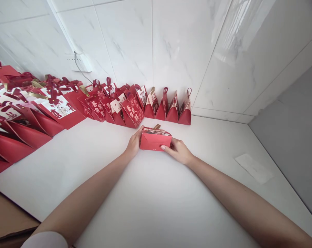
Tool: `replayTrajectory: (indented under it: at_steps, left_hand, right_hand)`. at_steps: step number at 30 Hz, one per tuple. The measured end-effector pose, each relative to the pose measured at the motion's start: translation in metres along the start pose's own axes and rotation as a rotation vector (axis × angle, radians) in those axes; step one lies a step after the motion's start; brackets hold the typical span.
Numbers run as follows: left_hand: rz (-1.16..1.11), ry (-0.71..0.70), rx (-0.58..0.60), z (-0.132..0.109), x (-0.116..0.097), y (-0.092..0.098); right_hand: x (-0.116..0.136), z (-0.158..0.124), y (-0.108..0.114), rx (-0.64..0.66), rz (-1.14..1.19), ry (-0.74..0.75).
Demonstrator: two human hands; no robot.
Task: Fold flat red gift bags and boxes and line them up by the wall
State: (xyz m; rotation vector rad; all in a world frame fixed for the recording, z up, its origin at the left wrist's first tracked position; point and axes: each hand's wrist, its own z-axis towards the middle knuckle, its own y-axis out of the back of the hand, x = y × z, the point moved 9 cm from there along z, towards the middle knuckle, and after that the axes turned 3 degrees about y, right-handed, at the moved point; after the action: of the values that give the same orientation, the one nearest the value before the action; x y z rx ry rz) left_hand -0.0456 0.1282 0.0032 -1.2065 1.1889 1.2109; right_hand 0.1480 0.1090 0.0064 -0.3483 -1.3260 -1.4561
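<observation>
Between my two hands is a red paper gift box [155, 140], tipped so that one plain red face is toward me. A gold ribbon loop [156, 127] shows at its far side. My left hand [134, 143] is closed on the box's left end, with its fingertips partly hidden behind it. Gripping the right end is my right hand [179, 150], its thumb pressed on the near face and the other fingers out of sight behind. Just beyond the box stands a red patterned gift box [133, 111] with a ribbon loop.
Several more red gift boxes [173, 109] line the tiled wall, and a dense group [42, 119] fills the left side of the white table [156, 199]. A white paper piece [253, 167] lies at right. A socket [78, 62] with a cable is on the wall; cardboard [11, 213] sits lower left.
</observation>
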Motion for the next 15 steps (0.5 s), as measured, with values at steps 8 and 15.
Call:
replayTrajectory:
  at_steps: [8, 15]
  left_hand:
    - [0.039, -0.051, -0.014, 0.002, 0.001, 0.005]
    - [0.059, -0.064, -0.016, 0.006, 0.008, 0.008]
  right_hand:
    - [0.003, -0.001, 0.001, -0.009, -0.031, 0.012]
    - [0.005, -0.001, 0.003, -0.024, -0.023, 0.020]
